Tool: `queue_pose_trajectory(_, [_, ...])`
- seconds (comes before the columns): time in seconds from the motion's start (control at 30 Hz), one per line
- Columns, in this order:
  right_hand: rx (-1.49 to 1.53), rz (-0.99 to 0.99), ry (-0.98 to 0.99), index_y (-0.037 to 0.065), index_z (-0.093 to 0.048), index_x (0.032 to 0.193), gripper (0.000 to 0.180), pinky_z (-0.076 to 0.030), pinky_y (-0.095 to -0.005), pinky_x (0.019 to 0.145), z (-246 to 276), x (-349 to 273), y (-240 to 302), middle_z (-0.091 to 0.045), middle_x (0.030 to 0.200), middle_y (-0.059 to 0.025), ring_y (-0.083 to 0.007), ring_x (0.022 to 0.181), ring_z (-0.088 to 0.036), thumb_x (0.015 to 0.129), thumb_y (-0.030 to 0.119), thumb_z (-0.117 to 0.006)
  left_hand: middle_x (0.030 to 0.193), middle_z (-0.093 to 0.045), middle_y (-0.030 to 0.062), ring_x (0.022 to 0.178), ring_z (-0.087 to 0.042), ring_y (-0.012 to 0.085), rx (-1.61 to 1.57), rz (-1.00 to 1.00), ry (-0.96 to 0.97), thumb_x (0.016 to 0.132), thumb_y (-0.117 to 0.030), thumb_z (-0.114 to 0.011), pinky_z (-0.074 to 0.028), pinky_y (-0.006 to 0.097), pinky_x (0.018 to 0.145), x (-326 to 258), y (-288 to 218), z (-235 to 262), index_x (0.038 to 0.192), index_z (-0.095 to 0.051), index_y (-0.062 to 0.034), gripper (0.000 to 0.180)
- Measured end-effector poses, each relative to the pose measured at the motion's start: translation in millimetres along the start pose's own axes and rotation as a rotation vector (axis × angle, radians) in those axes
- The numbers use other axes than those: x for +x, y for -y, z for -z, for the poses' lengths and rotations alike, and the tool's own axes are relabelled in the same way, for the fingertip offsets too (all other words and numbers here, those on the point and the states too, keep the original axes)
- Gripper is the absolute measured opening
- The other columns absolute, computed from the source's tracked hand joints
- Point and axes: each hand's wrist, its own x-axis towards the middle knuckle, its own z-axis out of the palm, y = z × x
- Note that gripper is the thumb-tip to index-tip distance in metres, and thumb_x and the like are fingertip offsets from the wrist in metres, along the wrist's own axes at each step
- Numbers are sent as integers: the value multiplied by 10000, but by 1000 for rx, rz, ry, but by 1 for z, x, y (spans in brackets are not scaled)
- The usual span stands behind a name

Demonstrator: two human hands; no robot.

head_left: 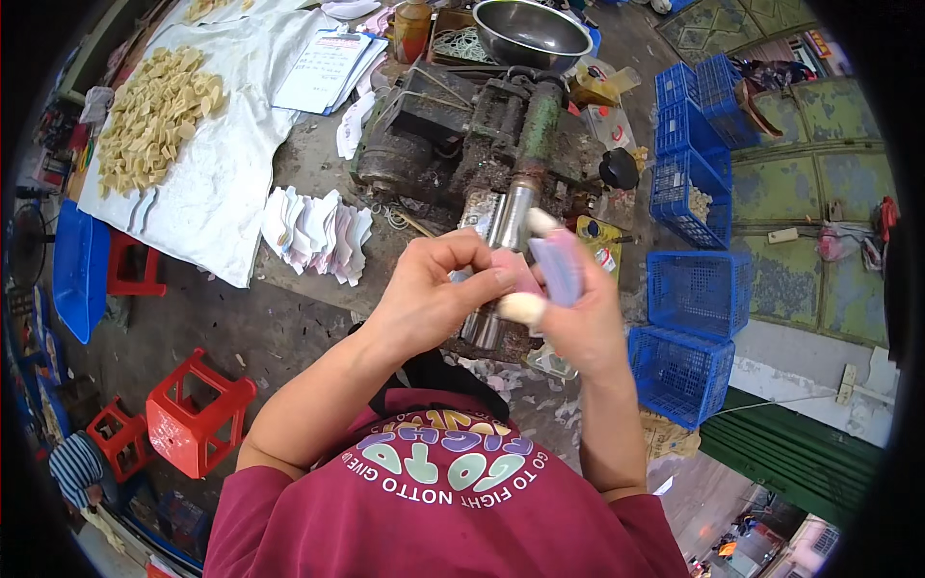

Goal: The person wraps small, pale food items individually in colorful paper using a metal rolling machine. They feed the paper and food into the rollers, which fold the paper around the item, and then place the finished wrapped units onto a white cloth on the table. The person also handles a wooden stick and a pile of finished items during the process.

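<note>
In front of my chest, both hands meet over the steel roller (515, 214) of a grimy machine (458, 125). My left hand (434, 284) is closed, its thumb and forefinger pinching a small pink piece (517, 270) of thin, soft-looking material. A striped lilac piece (556, 268) lies against the fingers of my right hand (590, 313), which is curled around it and blurred by motion. Cream finger covers (523, 307) sit on the right thumb and a fingertip. Whether the pink and lilac parts are one piece, I cannot tell.
Wavy white pieces (316, 234) lie in a row left of the machine. Tan chips (159, 120) are heaped on a white cloth (222, 183). Behind stands a metal bowl (533, 34). Blue crates (699, 294) stack at right; red stools (198, 414) stand at left.
</note>
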Motion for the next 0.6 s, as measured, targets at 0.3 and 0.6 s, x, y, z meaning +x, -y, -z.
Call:
queue_pose_trajectory(0.3, [247, -128, -109, -2, -525, 1250, 549, -459, -177, 527, 33, -18, 2, -674, 924, -67, -49, 674, -583, 726, -7, -689, 823, -617, 57, 816, -576, 143, 387, -344, -25, 823, -62, -671, -431, 289, 754, -6, 2, -27, 857, -669, -9, 63])
queue_pose_trajectory(0.6, [-185, -114, -142, -25, -564, 1176, 425, -487, -223, 687, 37, 17, -30, -609, 821, -25, -83, 768, -577, 760, -74, -630, 827, -567, 63, 815, -559, 217, 874, -515, -442, 733, -68, -726, -416, 328, 713, 3, 30, 9, 886, -696, -64, 155])
